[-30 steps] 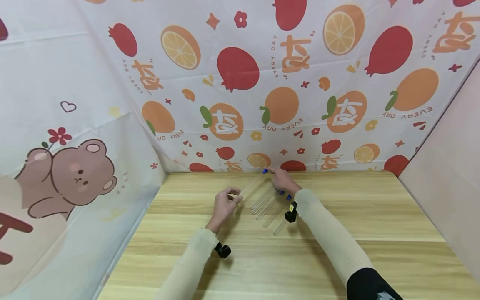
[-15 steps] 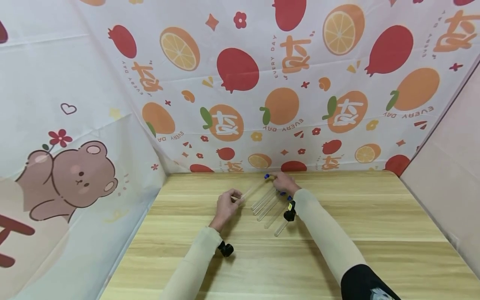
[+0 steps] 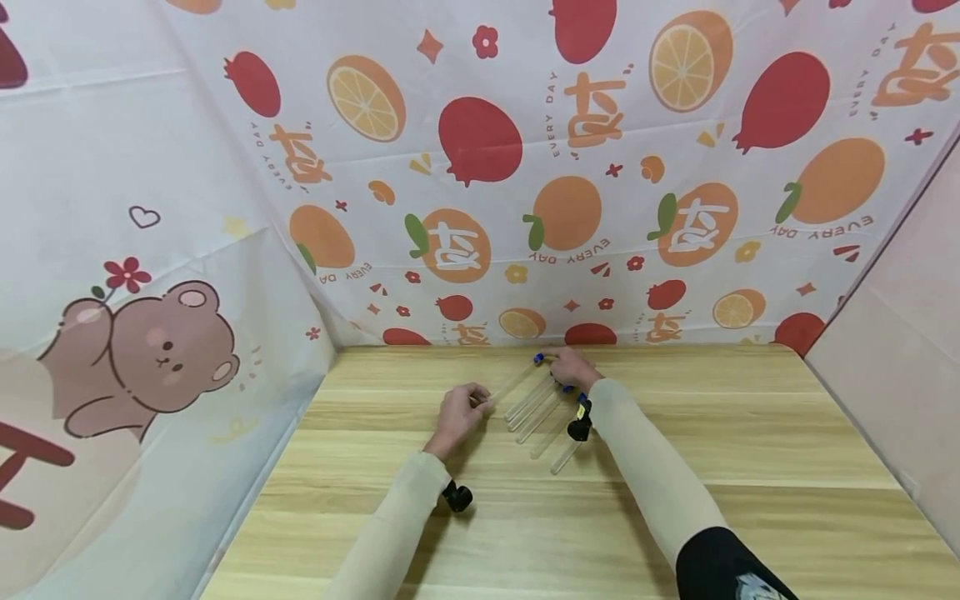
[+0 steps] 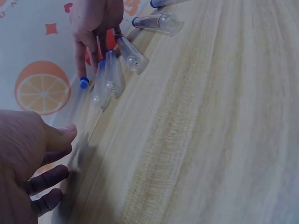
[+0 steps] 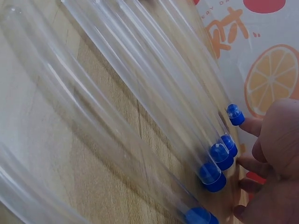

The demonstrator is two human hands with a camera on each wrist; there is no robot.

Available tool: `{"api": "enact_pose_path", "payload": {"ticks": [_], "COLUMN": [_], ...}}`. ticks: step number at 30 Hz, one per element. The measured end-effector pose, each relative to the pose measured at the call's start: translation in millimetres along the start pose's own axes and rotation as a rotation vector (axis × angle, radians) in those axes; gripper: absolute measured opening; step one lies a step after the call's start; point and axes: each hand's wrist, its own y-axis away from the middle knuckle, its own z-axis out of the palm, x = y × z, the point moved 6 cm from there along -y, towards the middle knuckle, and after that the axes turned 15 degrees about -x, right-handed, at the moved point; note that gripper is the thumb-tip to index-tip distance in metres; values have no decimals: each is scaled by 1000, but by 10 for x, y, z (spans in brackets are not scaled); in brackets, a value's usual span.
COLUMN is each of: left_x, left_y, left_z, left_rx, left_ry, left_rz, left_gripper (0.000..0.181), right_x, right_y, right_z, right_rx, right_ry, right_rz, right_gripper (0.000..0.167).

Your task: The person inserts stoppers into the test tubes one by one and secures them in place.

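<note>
A clear test tube with a blue cap (image 3: pixel 538 358) lies slantwise at the left end of a row of like tubes. My left hand (image 3: pixel 459 417) pinches its rounded near end between thumb and fingers. At the far end, the extended index finger of my right hand (image 3: pixel 570 368) touches the cap, as the right wrist view shows at the blue cap (image 5: pixel 236 115). Several more capped test tubes (image 5: pixel 154 88) lie side by side on the table, capped ends away from me. The right hand's other fingers are close to their caps (image 5: pixel 221 156), and contact there is unclear.
The wood-grain table (image 3: pixel 675 500) meets a fruit-print cloth (image 3: pixel 637 275) just behind the right hand. A cloth with a bear (image 3: pixel 161 358) hangs at the left, and a pale wall (image 3: pixel 892 333) stands at the right. A black camera sits on each wrist.
The left-end tube has come slightly nearer to me and to the right, toward the row. Both hands moved along with it, the left hand still at its rounded end.
</note>
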Motion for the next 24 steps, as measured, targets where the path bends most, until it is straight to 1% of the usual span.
{"api": "enact_pose_path", "payload": {"ticks": [4, 7, 12, 17, 21, 23, 24], "left_x": [13, 20, 8, 0, 6, -3, -7], "left_y": [-14, -14, -15, -46, -61, -61, -60], "left_z": [11, 17, 33, 40, 41, 51, 58], "left_rx": [-18, -31, -36, -39, -45, -50, -56], "left_ry": [-1, -20, -21, -12, -27, -34, -37], "left_rz": [-1, 7, 2, 5, 5, 0, -6], "left_gripper": [10, 9, 12, 17, 19, 21, 21], "right_x": [-4, -10, -6, 15, 80, 119, 138], "right_y": [7, 4, 9, 43, 43, 34, 34], "right_z": [-6, 2, 29, -8, -32, -29, -27], "right_rx": [8, -6, -39, -54, -77, -90, -92], "right_ry": [24, 37, 24, 13, -59, -101, -104], "right_rz": [13, 14, 5, 1, -3, -5, -5], "right_gripper": [62, 63, 63, 61, 65, 64, 63]}}
